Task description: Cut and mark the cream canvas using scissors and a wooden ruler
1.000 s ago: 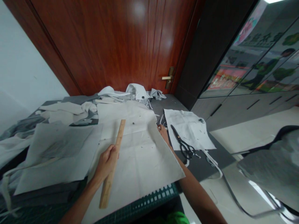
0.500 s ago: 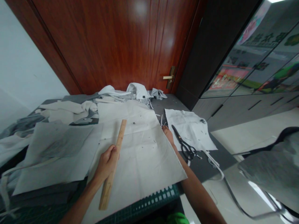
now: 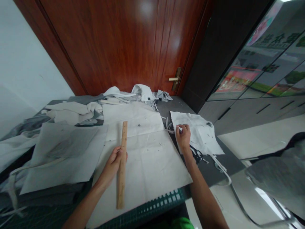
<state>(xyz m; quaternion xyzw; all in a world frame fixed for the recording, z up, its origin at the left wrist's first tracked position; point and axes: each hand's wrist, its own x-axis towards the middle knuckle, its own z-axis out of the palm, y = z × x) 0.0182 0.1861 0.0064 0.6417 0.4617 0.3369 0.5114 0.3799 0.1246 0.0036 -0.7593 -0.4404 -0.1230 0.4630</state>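
Observation:
My left hand (image 3: 116, 160) is closed around a wooden ruler (image 3: 122, 178), which stands lengthwise over a large cream cloth (image 3: 152, 159). Faint lines and small dark specks mark that cloth. To its right, my right hand (image 3: 183, 136) is raised with curled fingers, pinching a small white piece (image 3: 180, 128) whose kind I cannot make out. Beneath this hand lies a smaller white cloth (image 3: 202, 128). Black scissors (image 3: 197, 155) rest on it, their blades hidden by my hand and wrist. Loose white strips (image 3: 169, 127) lie just left of my fingers.
Piled grey and cream fabrics (image 3: 71, 111) line the back and left, with a sheer white sheet (image 3: 64, 156) on top. A green cutting mat (image 3: 164, 200) shows under the front edge. Behind the table stands a wooden door (image 3: 119, 47); a grey chair (image 3: 278, 171) is at right.
My right hand has come up from the cloth's right edge and moved right, over the scissors, with a small white piece in its fingers. The ruler in my left hand has turned more upright.

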